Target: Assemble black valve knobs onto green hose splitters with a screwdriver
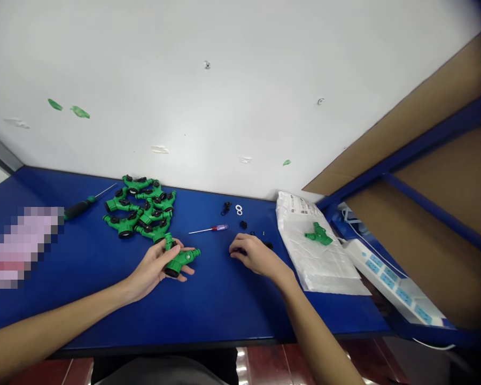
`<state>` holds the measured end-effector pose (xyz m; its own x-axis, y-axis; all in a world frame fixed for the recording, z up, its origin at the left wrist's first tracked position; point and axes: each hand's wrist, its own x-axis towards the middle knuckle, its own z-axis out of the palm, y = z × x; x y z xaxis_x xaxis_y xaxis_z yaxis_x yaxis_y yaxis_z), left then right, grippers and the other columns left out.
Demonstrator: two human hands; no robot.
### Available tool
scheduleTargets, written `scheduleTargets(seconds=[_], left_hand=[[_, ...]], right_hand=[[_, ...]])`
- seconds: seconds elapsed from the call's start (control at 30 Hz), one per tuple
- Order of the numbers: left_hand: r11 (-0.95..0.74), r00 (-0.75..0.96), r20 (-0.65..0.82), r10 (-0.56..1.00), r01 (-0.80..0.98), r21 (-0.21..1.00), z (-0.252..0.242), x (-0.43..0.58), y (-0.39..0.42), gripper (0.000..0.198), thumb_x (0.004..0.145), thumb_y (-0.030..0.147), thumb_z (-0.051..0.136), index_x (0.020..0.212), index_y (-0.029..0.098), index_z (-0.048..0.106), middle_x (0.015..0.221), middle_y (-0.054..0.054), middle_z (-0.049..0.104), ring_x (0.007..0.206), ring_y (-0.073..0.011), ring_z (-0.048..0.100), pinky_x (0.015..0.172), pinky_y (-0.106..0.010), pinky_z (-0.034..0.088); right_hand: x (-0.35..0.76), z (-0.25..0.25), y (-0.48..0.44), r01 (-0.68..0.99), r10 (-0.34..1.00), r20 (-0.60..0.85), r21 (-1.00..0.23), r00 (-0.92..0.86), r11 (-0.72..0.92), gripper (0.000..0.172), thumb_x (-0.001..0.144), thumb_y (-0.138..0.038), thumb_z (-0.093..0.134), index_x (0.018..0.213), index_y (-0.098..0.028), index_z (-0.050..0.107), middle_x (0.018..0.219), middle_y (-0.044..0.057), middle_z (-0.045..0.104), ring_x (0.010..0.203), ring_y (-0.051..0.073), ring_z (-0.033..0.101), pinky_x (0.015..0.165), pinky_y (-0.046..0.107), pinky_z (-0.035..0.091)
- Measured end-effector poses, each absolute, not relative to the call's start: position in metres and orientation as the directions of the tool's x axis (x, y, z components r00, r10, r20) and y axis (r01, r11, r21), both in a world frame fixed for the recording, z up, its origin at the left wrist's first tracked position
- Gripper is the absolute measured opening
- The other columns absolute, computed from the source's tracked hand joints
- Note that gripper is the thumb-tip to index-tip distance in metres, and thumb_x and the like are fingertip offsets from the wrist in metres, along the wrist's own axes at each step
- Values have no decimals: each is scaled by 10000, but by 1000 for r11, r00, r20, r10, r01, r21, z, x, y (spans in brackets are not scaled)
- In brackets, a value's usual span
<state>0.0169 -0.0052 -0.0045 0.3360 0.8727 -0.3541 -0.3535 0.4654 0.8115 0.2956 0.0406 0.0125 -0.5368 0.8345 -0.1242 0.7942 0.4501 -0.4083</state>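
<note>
My left hand [154, 267] is wrapped around a green Y-shaped hose splitter [180, 261], whose wide collar has a black ring and points down toward me. To the right, my right hand [251, 254] hovers over or rests on the table with thumb and fingers pinched together; what they hold, if anything, is hidden. Around it lie small black parts [243, 224], a black piece [268, 245] partly behind the hand, and two white washers [239, 209]. A small screwdriver [214, 229] with a clear purple-red handle lies between my hands.
Several green splitters with black valve levers [148, 211] are heaped at the back left. A larger black-handled screwdriver [80, 207] lies left of them. Another green splitter [319, 234] sits on a white plastic bag [304, 262]. A power strip [396, 283] stands at the right edge.
</note>
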Motion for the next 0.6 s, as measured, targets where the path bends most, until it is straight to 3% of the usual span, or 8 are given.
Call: scheduleTargets(seconds=[0.1, 0.23, 0.3, 0.4, 0.5, 0.6], left_hand=[[463, 341, -349, 873, -352, 813, -6, 17, -5, 247, 871, 367, 654, 984, 182, 533, 1217, -149, 671, 799, -264, 754, 644, -348, 615], [455, 363, -322, 874, -383, 804, -7, 16, -6, 273, 859, 386, 665, 1002, 190, 541, 1222, -139, 673, 827, -275, 752, 687, -369, 609], [469, 390, -313, 866, -417, 778, -7, 16, -6, 303, 857, 430, 653, 1011, 190, 548, 1212, -140, 681, 838, -287, 751, 711, -388, 604], [511, 415, -333, 846, -456, 729, -5, 17, -7, 346, 870, 498, 602, 1010, 185, 560, 1167, -139, 704, 833, -299, 751, 731, -407, 594], [521, 403, -354, 844, -462, 717, -4, 18, -7, 323, 871, 474, 610, 1013, 187, 567, 1016, -105, 747, 818, -297, 754, 724, -395, 590], [508, 393, -347, 851, -452, 733, -6, 19, -8, 315, 867, 444, 634, 1034, 187, 563, 874, -72, 753, 822, -288, 754, 725, -374, 586]], right_hand=[[289, 12, 46, 779, 827, -101, -416, -552, 470, 135, 838, -75, 611, 786, -175, 687, 854, 55, 653, 797, 189, 612, 773, 309, 468], [280, 18, 48, 744, 858, -6, -501, -513, 442, 121, 877, -125, 566, 889, -170, 678, 794, 37, 658, 705, 160, 600, 687, 283, 475], [270, 22, 47, 635, 876, 101, -650, -472, 417, 146, 902, -182, 556, 962, -174, 688, 817, 39, 680, 699, 153, 612, 665, 275, 486], [245, 25, 40, 384, 863, 232, -822, -449, 421, 166, 911, -262, 580, 921, -176, 722, 870, 64, 704, 761, 166, 641, 676, 281, 508], [218, 25, 32, 183, 848, 280, -901, -450, 394, 189, 892, -322, 620, 851, -169, 723, 840, 72, 708, 746, 170, 654, 646, 281, 528], [199, 23, 26, 128, 834, 318, -902, -451, 413, 189, 890, -331, 632, 832, -172, 718, 823, 69, 713, 735, 170, 659, 654, 286, 539]])
